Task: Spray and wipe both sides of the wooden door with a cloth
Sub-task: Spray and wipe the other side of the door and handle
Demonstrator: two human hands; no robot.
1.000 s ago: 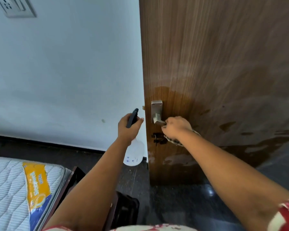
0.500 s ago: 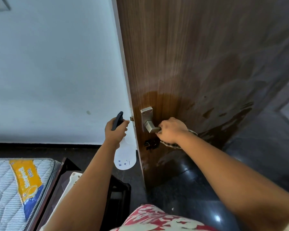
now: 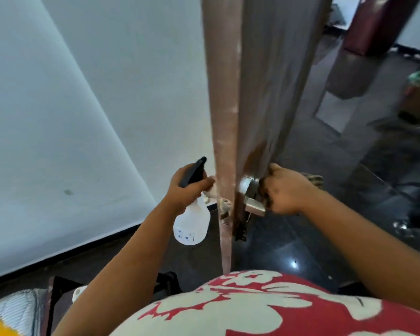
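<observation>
Right hand (image 3: 285,190) curled round steel lever handle (image 3: 251,201) with cloth (image 3: 313,178) tucked behind, left hand (image 3: 188,187) clutching spray bottle (image 3: 192,224) opposite; rigid, heavy-swinging wooden door (image 3: 228,117) edge-on between, best steered by lever.

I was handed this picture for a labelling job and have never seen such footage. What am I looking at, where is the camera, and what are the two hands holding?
There is no machine here: a person wears one wide-angle camera on the head, looking forward and down, so you see their own arms and a red and cream patterned garment at the bottom. The left hand grips a white spray bottle with a black trigger top. The right hand grips the metal door handle, with a cloth bunched under it, only partly visible. Between the hands stands the wooden door, seen almost edge-on, with a damp dark patch just above the handle. To the left is a white wall; below is a dark glossy floor. At the lower left corner a mattress shows.
</observation>
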